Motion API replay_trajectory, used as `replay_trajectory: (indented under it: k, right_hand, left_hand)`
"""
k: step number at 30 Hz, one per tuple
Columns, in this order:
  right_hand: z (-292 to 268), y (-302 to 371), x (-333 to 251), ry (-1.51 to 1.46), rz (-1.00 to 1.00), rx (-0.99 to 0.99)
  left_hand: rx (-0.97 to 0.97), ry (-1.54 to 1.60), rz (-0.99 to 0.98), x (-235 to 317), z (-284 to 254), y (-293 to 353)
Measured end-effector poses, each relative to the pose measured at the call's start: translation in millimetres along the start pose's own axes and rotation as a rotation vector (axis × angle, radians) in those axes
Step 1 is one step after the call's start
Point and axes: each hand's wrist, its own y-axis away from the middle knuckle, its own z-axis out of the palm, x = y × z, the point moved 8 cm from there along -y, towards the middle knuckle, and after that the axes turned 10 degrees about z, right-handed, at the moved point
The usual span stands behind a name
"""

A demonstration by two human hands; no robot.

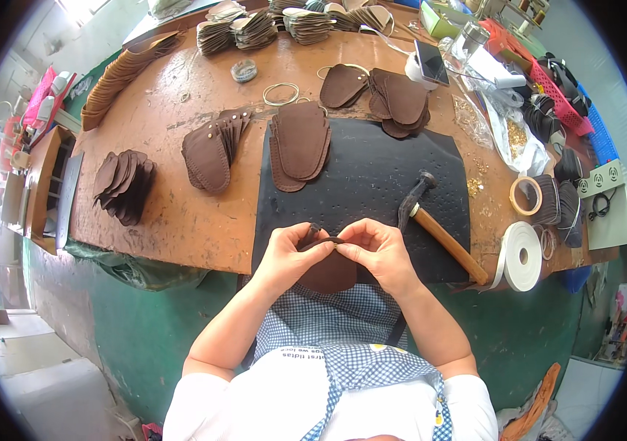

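A dark brown leather piece (330,276) hangs between my hands over the near edge of a black mat (357,192). My left hand (293,252) pinches its upper edge from one side. On the other side my right hand (378,253) pinches the same edge with thumb and forefinger. Whatever small part may lie between the fingertips is too small to make out. Right of my hands, a hammer (442,239) with a wooden handle lies on the mat, its dark head pointing away. Two overlapping stitched brown leather pieces (300,143) lie on the mat's far left part.
More brown leather stacks (213,154) lie left on the wooden table (174,95), others (400,103) at the far right. Loose gold-coloured bits (475,187), a tape roll (525,195) and a white roll of strap (523,257) sit on the right. A phone (431,62) stands farther back.
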Motion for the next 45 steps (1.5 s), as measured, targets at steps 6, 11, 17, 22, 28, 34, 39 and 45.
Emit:
replay_trajectory:
  k: [6,11,17,22,28,34,39,45]
  right_hand:
    - [-3.4,-1.8,-0.2,-0.001,0.02,-0.015]
    - [5.9,7.6,-15.6,0.186,-0.063,0.107]
    - [21.1,28.6,-50.7,0.743,-0.679,0.288]
    - [24.1,33.9,-60.2,0.838,-0.793,0.251]
    - [29.1,32.8,-69.4,0.887,-0.827,0.074]
    - [32.9,30.7,-71.9,0.912,-0.836,-0.063]
    - [33.7,29.5,-67.7,0.917,-0.788,-0.085]
    - [8.9,22.1,-34.9,0.432,-0.33,0.093]
  left_hand:
    - [-0.011,0.077,-0.069,-2.6,0.0,-0.2]
    - [-0.018,0.023,-0.05,-3.1,1.2,-1.0]
    - [0.031,0.094,-0.016,0.0,1.6,-1.1]
    - [0.008,0.139,0.007,9.6,0.2,2.2]
    - [-0.069,0.172,-0.091,14.5,0.1,4.1]
    - [-0.096,0.272,-0.139,7.1,3.2,4.7]
    - [-0.068,0.262,-0.157,5.1,1.6,6.2]
    - [-0.046,0.207,-0.134,2.5,-0.7,3.9]
